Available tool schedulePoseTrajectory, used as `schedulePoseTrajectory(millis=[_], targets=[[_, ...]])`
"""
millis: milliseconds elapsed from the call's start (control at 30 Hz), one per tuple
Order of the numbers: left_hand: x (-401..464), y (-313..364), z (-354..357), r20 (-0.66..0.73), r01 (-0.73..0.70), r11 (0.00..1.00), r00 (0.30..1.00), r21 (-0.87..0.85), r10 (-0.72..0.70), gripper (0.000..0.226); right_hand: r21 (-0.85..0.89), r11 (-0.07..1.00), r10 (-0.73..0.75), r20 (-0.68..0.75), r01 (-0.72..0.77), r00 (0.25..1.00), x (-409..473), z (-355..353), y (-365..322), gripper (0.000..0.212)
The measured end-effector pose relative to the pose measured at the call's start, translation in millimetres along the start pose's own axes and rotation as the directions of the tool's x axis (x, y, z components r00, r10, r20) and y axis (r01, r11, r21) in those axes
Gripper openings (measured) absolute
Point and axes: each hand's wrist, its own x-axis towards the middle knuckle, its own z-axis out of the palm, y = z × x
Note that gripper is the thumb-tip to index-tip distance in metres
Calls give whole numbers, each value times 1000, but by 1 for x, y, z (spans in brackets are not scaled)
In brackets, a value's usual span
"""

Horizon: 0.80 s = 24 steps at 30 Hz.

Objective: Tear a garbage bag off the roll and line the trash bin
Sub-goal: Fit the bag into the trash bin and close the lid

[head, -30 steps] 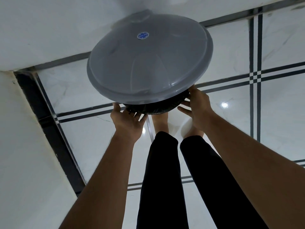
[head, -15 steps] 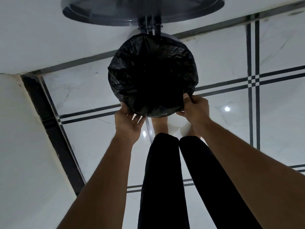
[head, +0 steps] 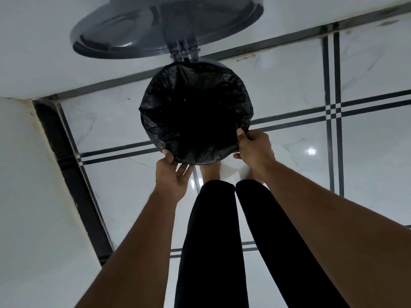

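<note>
A round trash bin stands on the floor against the wall, its grey lid (head: pixel 169 25) swung up and back on its hinge. A black garbage bag (head: pixel 195 112) lines the bin, its edge folded over the rim all around. My left hand (head: pixel 172 176) holds the bag's edge at the near left of the rim, thumb on top and fingers underneath. My right hand (head: pixel 253 147) grips the bag's edge at the near right of the rim. The roll of bags is not in view.
The bin sits in a corner of white walls (head: pixel 33 196) with a dark skirting strip (head: pixel 73 174). White glossy floor tiles (head: pixel 367 152) with dark lines spread to the right. My legs in black trousers (head: pixel 211 241) stand just before the bin.
The grey lid, which covered the bin a second ago, has swung up and back, uncovering the black bag. Both hands stay at the near rim; the right one now grips the bag's edge.
</note>
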Motion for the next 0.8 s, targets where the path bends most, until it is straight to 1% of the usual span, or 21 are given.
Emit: schedulePoseTrajectory(millis=[67,200,333,400,467,500,567,633,667,733,767,800], targets=[[-2,-3,-4,-13,0,1000,1000,4,0,37,-3,1000,-12,2,12,1000,-2,2,3,32],[-2,1,-9,-33,8,1000,999,14,-8,38,64,997,27,47,-30,999,-2,8,7,33],[6,10,-7,-44,7,1000,999,24,-6,35,135,990,36,48,-42,998,-1,12,10,29],[10,15,-9,-35,30,999,999,19,-29,33,117,992,35,48,-41,998,-1,10,9,31],[11,22,-11,-14,86,996,996,7,-86,38,89,993,69,55,-73,996,-2,8,9,39],[12,26,-13,-14,119,993,993,8,-118,42,82,992,95,43,-99,995,-2,6,6,47],[17,38,-17,-30,168,985,985,30,-167,45,55,991,126,-41,-123,991,-3,1,-3,62],[20,51,-16,-80,189,977,980,99,-181,50,45,992,124,-157,-119,980,-5,-1,-16,66],[21,57,-14,-117,207,964,975,167,-189,51,16,996,94,-205,-93,974,-7,-1,-23,62],[19,71,-6,-222,230,938,959,259,-174,52,-75,996,-60,-281,40,958,-12,3,-39,43],[19,77,-1,-287,213,933,949,290,-127,52,-119,985,-158,-298,127,941,-12,7,-46,39],[20,83,4,-347,142,928,938,344,-15,45,-165,961,-264,-300,223,917,-11,10,-56,42]])
